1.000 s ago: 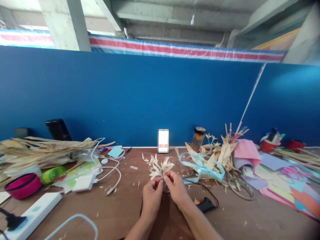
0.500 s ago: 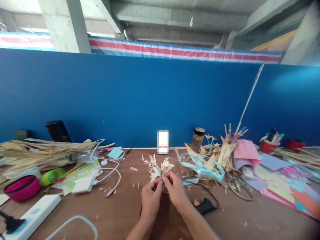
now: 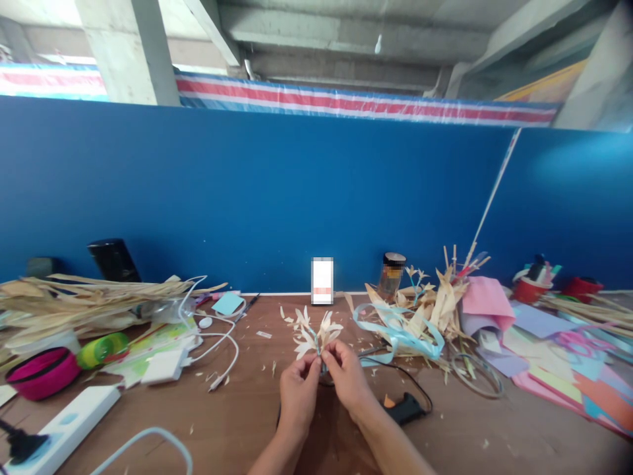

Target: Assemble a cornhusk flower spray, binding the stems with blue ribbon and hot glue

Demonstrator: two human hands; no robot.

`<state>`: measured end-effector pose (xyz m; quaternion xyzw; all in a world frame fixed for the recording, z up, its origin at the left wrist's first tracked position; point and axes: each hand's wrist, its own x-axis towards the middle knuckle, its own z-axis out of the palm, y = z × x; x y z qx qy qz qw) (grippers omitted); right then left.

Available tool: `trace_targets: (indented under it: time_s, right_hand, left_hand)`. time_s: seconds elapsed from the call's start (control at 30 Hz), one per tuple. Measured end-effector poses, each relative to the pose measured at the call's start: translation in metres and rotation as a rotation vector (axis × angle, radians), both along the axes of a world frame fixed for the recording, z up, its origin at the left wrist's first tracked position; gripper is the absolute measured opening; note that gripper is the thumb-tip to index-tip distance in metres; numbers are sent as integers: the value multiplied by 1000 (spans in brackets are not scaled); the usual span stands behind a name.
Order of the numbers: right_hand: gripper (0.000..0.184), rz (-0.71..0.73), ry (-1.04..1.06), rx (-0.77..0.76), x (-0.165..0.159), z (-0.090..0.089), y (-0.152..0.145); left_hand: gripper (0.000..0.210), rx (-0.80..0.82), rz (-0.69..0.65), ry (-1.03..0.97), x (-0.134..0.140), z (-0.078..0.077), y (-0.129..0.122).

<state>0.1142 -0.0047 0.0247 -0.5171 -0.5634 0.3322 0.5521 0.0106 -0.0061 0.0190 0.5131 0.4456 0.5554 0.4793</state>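
**Bench inspection: flower spray pinched in both hands, surface littered**

The brown tabletop (image 3: 237,422) carries pale scraps, most of them scattered in front of the phone-like device (image 3: 322,281), whose face is pixelated. Directly behind that device rises a blue partition (image 3: 316,185); above it run striped sheeting (image 3: 346,102) and bare concrete beams (image 3: 346,33), with a bulb (image 3: 378,44) hanging to the device's upper right. Left of the device lie dry husk strips (image 3: 89,290) and, farther forward, a white power strip (image 3: 74,422). Right of it stand a dark-lidded jar (image 3: 392,277) and a heap of husks (image 3: 448,303) with pale blue ribbon (image 3: 434,346); coloured paper sheets (image 3: 548,320) lie farther right. A black glue gun (image 3: 408,409) rests in front and to the right.

The flower spray (image 3: 306,344) is just in front of the device, petals up. The left hand (image 3: 299,389) and right hand (image 3: 346,376) both grasp its stem between thumb and fingers.

Compared with one second ago, the view has tilted up slightly; both grips are maintained, and the bench items show no evident displacement.
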Motion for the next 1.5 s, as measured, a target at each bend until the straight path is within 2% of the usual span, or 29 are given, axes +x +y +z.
trace_targets:
  time_s: [0.33, 0.67, 1.0, 1.23, 1.5]
  right_hand:
    - [16, -7, 170, -87, -3, 1, 0]
    - [16, -26, 119, -97, 0, 0, 0]
    - [16, -35, 107, -93, 0, 4, -1]
    - [13, -14, 126, -75, -1, 6, -3]
    - [13, 80, 300, -64, -4, -3, 0]
  left_hand:
    - [24, 6, -13, 15, 0, 0, 1]
    - [25, -13, -18, 19, 1, -5, 1]
    - [26, 0, -6, 10, 1, -1, 1]
    - [24, -17, 4, 33, 1, -3, 1]
    - [23, 4, 20, -9, 1, 0, -2]
